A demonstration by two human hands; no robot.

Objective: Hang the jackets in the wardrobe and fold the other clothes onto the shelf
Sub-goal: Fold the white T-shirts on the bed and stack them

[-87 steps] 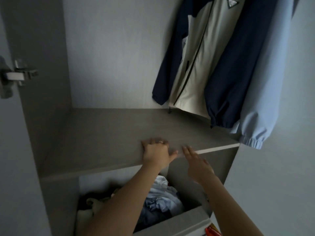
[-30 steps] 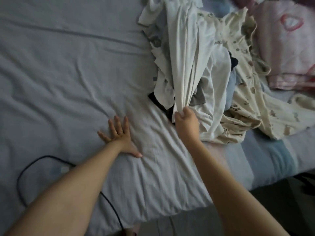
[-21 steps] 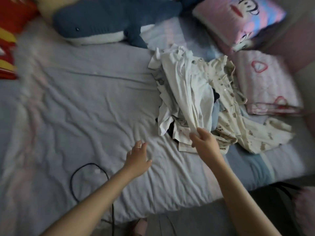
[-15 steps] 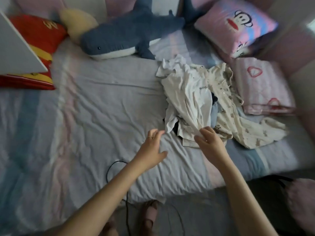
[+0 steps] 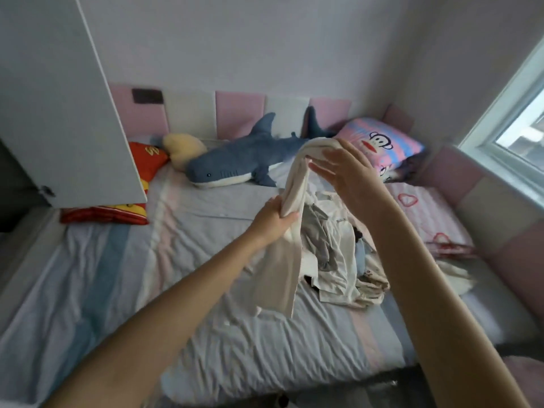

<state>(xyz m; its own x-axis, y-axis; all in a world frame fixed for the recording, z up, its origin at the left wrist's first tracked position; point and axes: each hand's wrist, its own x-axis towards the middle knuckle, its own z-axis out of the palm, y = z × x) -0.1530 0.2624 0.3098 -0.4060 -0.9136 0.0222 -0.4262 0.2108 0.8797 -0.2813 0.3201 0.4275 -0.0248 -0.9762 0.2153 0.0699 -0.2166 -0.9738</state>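
Striped sheets covered the bed [image 5: 123, 275], with a pile of clothes [image 5: 338, 260] lying beneath the raised arms. Over it hung a cream garment [image 5: 281, 278], its long axis near vertical. Its top was draped across the straight fingers of the right hand [image 5: 344, 169], and its middle was bunched in the left hand [image 5: 273, 220], whose grip was closed round it. A wardrobe door [image 5: 64, 107] stood open at the left, and a shark plush [image 5: 232, 169] lay well behind.

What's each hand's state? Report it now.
Left hand: gripping the cream garment midway along.
Right hand: open, fingers straight, the garment's top draped over it.
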